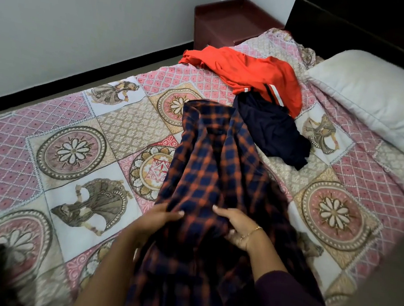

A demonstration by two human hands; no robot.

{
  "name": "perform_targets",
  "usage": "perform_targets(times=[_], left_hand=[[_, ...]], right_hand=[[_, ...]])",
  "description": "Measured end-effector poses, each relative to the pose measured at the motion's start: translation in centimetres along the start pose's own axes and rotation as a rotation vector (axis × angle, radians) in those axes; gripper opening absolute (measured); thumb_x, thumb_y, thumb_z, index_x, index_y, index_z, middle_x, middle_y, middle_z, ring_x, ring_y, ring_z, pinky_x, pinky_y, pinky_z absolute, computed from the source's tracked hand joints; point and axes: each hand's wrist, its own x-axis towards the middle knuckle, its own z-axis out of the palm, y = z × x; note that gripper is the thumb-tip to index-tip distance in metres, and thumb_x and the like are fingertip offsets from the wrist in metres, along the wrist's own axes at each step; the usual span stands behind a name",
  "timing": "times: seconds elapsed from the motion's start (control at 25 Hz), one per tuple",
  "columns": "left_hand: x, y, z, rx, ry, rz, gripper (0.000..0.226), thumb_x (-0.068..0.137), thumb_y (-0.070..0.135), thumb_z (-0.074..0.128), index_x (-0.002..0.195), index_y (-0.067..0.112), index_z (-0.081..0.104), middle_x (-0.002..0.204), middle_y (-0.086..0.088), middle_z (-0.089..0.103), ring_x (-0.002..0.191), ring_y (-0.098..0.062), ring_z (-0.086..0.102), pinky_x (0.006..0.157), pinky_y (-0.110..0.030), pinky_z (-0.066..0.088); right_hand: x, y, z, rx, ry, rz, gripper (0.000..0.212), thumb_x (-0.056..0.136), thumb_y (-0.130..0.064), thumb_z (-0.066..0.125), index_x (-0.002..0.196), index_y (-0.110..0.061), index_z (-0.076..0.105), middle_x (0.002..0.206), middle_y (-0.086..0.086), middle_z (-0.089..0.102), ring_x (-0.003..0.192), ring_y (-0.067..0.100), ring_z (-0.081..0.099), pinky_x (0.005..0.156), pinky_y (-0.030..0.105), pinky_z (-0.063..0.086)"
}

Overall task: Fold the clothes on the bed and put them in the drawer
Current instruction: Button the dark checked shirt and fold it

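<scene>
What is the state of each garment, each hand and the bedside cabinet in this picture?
Plaid shirt: unfolded, gripped by both hands, far end lying on the bed.
Orange garment: unfolded, crumpled on the bed.
Dark navy garment: unfolded, crumpled, partly under the orange garment.
Left hand: gripping the plaid shirt.
Right hand: gripping the plaid shirt.
Bedside cabinet: whether its drawer is closed cannot be told.

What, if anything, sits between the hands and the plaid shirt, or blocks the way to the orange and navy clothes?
Nothing visible. The left hand and right hand already grip the plaid shirt. Beyond it lie the navy garment and orange garment, uncovered on the bed. No drawer is identifiable.
</scene>
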Motion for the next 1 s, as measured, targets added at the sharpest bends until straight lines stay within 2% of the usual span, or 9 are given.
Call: perform_targets(times=[0.12, 0.2, 0.36, 0.44, 0.56, 0.68, 0.76, 0.92, 1.0], left_hand=[[-2.4, -1.1, -0.8, -0.282, 0.068, -0.011, 0.024, 0.097, 0.019, 0.045, 0.105, 0.004, 0.062, 0.079, -0.005, 0.073, 0.064, -0.012, 0.07, 0.054, -0.021, 0.056], [-4.0, -2.8, -2.0, -0.092, 0.162, -0.018, 0.032, 0.093, 0.033, 0.053, 0.106, 0.006, 0.066, 0.084, -0.004, 0.073, 0.066, -0.011, 0.069, 0.052, -0.019, 0.053], [-6.3, -5.1, -2.4, 0.495, 0.234, 0.124, 0.047, 0.069, 0.047, 0.075, 0.098, 0.01, 0.069, 0.081, -0.001, 0.072, 0.079, -0.018, 0.069, 0.068, -0.026, 0.054], [-6.9, -4.5, -2.1, 0.11, 0.14, 0.088, 0.033, 0.085, 0.028, 0.064, 0.104, 0.002, 0.065, 0.07, -0.004, 0.071, 0.069, -0.018, 0.07, 0.058, -0.022, 0.052], [-8.5, -4.2, -3.2, -0.56, -0.231, -0.004, 0.051, 0.082, 0.038, 0.056, 0.111, -0.003, 0.065, 0.098, -0.02, 0.07, 0.083, -0.03, 0.07, 0.069, -0.038, 0.058], [-9.2, -6.4, -5.1, -0.604, -0.247, 0.07, 0.06, 0.057, 0.04, 0.084, 0.1, 0.0, 0.072, 0.1, -0.019, 0.07, 0.083, -0.031, 0.07, 0.067, -0.038, 0.059], [-9.1, -8.2, -6.0, -0.719, -0.133, 0.095, 0.072, 0.03, 0.025, 0.094, 0.094, 0.003, 0.073, 0.088, -0.014, 0.072, 0.071, -0.027, 0.071, 0.055, -0.034, 0.057], [-10.2, -9.4, -6.2, -0.78, 0.071, 0.122, 0.029, 0.068, 0.034, 0.068, 0.086, 0.011, 0.074, 0.085, -0.005, 0.069, 0.066, -0.018, 0.068, 0.056, -0.028, 0.054], [-10.5, -10.0, -5.1, -0.403, 0.164, 0.083, 0.029, 0.08, 0.035, 0.066, 0.088, 0.008, 0.073, 0.086, -0.008, 0.072, 0.067, -0.018, 0.069, 0.057, -0.027, 0.054]], right_hand=[[-2.4, 1.8, 2.2, 0.267, -0.093, 0.002, 0.03, 0.095, -0.04, 0.046, 0.094, -0.015, 0.062, 0.071, 0.0, 0.07, 0.058, 0.012, 0.066, 0.056, 0.025, 0.048], [-3.7, 4.2, 3.7, 0.168, -0.104, 0.012, 0.036, 0.097, -0.045, 0.034, 0.097, -0.02, 0.059, 0.08, 0.0, 0.066, 0.073, 0.013, 0.061, 0.066, 0.028, 0.045], [-5.3, 7.4, 5.8, 0.131, -0.034, -0.196, 0.013, 0.093, -0.019, 0.05, 0.097, -0.015, 0.061, 0.097, 0.004, 0.067, 0.086, 0.016, 0.06, 0.073, 0.026, 0.047], [-6.6, 6.8, 6.9, 0.342, -0.118, -0.245, 0.016, 0.096, -0.013, 0.045, 0.094, -0.012, 0.061, 0.082, 0.001, 0.071, 0.067, 0.013, 0.066, 0.059, 0.023, 0.053], [-7.5, 6.9, 8.7, 0.559, -0.075, -0.265, 0.021, 0.099, -0.009, 0.037, 0.09, -0.011, 0.056, 0.064, 0.003, 0.068, 0.047, 0.01, 0.063, 0.046, 0.019, 0.051], [-7.0, 10.4, 10.5, 0.063, 0.143, -0.173, 0.023, 0.095, 0.001, 0.042, 0.078, -0.013, 0.049, 0.072, 0.008, 0.056, 0.04, 0.01, 0.058, 0.041, 0.018, 0.049], [-6.5, 13.2, 11.5, -0.451, 0.22, -0.162, 0.019, 0.09, -0.008, 0.057, 0.073, -0.015, 0.054, 0.08, 0.009, 0.058, 0.056, 0.016, 0.062, 0.052, 0.022, 0.051], [-7.5, 16.1, 13.9, -1.044, 0.396, -0.233, 0.035, 0.086, -0.027, 0.065, 0.11, -0.002, 0.062, 0.116, 0.018, 0.062, 0.108, 0.03, 0.059, 0.087, 0.032, 0.046], [-7.9, 16.8, 15.0, -1.109, 0.468, -0.228, 0.033, 0.091, -0.02, 0.057, 0.119, -0.002, 0.057, 0.124, 0.018, 0.056, 0.115, 0.033, 0.055, 0.092, 0.034, 0.045]])
